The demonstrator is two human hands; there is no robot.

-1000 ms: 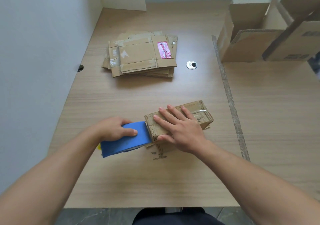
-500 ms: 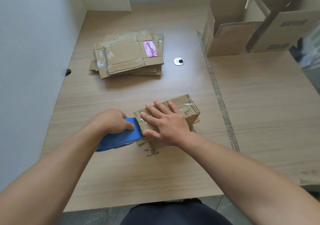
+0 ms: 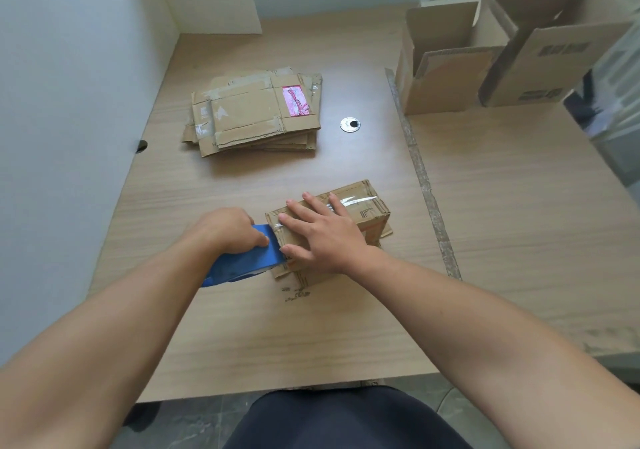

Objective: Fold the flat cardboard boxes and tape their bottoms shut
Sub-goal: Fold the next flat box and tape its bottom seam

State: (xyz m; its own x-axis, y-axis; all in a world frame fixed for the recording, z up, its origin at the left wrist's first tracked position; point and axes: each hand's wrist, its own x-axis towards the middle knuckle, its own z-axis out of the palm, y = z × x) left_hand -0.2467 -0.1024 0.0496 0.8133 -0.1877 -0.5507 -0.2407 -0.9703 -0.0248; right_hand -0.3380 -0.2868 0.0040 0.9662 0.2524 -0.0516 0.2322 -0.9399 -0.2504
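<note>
The smooth wood-grain table (image 3: 242,327) is giving little friction, so the box may be skidding under the pull if the right hand (image 3: 322,234), lying flat with fingers straight, eases its press, leaving tape wrinkling off the seam. Well beyond both hands, the stack of flat boxes (image 3: 256,116) is lying worn and patched. Under the right palm the small corrugated box (image 3: 367,206) is sitting, edges dented. The left hand (image 3: 228,228) is gripping the blue tape dispenser (image 3: 242,261) against the box's left end, glossy clear tape (image 3: 356,201) running beneath the right fingers.
</note>
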